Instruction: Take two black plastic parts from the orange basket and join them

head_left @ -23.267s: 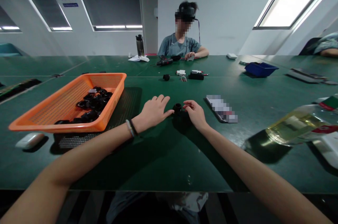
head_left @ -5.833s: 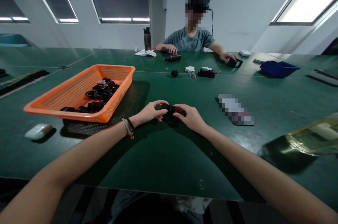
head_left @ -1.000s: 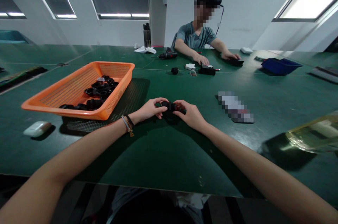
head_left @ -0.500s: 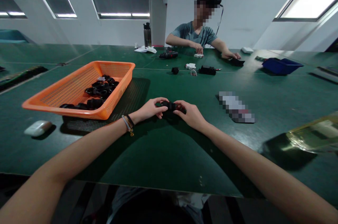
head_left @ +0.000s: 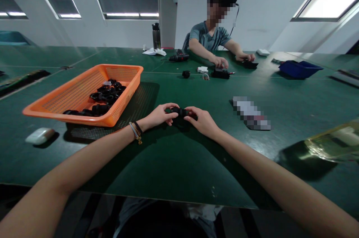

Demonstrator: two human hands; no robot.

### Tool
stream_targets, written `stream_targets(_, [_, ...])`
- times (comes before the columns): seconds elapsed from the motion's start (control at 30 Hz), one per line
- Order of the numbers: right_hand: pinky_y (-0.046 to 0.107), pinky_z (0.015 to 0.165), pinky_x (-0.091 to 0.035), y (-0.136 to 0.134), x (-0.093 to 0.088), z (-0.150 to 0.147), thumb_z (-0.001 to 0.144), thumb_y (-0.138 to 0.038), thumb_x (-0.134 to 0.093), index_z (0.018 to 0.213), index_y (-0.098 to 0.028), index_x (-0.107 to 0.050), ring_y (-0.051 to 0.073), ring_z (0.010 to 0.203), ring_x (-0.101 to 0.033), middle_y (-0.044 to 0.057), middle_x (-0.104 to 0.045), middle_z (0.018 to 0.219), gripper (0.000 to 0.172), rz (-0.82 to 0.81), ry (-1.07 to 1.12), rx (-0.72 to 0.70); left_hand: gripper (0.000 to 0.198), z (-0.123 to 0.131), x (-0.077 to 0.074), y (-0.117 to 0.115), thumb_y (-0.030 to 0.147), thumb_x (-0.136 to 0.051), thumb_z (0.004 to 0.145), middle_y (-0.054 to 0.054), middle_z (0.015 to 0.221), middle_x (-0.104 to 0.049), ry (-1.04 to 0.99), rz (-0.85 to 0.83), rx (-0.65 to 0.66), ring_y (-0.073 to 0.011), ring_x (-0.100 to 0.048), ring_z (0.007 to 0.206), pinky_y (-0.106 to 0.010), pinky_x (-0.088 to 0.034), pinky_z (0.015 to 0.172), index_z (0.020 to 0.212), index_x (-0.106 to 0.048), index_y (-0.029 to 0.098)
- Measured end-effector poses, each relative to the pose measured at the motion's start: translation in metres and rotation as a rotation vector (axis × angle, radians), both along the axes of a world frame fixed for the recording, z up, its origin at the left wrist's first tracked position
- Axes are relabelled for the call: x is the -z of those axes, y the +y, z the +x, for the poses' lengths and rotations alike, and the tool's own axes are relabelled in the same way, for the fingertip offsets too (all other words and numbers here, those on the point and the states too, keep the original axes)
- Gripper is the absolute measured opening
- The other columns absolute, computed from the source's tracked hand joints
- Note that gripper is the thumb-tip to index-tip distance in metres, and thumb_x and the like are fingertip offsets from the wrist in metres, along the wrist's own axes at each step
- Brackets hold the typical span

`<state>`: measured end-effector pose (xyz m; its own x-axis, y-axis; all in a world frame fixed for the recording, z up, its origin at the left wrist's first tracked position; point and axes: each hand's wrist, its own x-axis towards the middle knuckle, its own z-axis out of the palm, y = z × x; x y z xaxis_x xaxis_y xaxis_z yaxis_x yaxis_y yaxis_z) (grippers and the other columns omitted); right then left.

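A small black ring-shaped part [head_left: 179,111], its exact kind unclear, is held between both hands just above the green table [head_left: 174,167]. My left hand [head_left: 164,114] pinches its left end with thumb and fingers. On the right end, my right hand [head_left: 202,119] grips it the same way, fingers curled. Parts of it are hidden behind the fingertips. To the left stands an orange perforated basket [head_left: 123,109], with several similar black parts [head_left: 108,94] lying in it.
A white case [head_left: 40,136] lies by the basket. On the right are a blurred phone-like object [head_left: 251,114] and a clear yellowish bottle [head_left: 333,141]. Across the table sits a person [head_left: 209,38], near a power drill [head_left: 179,56], a black bottle [head_left: 156,37] and a blue tray [head_left: 298,70].
My hands and the black part stay almost still. The person opposite has moved one hand toward a black item on the table, and the white piece formerly under it is gone from that spot.
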<state>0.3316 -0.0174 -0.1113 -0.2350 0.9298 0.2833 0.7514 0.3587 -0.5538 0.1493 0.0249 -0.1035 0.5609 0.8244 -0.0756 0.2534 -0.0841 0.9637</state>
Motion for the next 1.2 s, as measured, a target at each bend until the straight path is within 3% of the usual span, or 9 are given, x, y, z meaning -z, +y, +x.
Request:
stream_targets(0.43, [0.025,0.06,-0.039,0.0015,0.0018,0.0005,0.077,-0.024,-0.053,0.099,-0.015,-0.057,0.013,0.062,-0.051,0.003,-0.059,0.072,0.024,0.009,-0.026,0.003,0.034,0.0019,-0.0055,-0.0028,0.012,-0.056,0.072,0.002,0.069,-0.055,0.014,-0.018,-0.018,-0.0024,-0.052,0.041,-0.014,-0.044,0.041,0.106,-0.05,0.012])
stream_targets(1.2, [0.024,0.056,-0.037,-0.0001,-0.0019,0.0,0.08,-0.026,-0.048,0.097,-0.015,-0.059,0.013,0.061,-0.052,0.003,-0.061,0.071,0.023,-0.022,-0.05,-0.004,0.033,0.0011,-0.0042,-0.0043,0.016,-0.056,0.072,-0.002,0.084,-0.054,0.025,0.028,0.005,-0.0007,-0.052,0.043,-0.014,-0.046,0.043,0.105,-0.05,0.013])
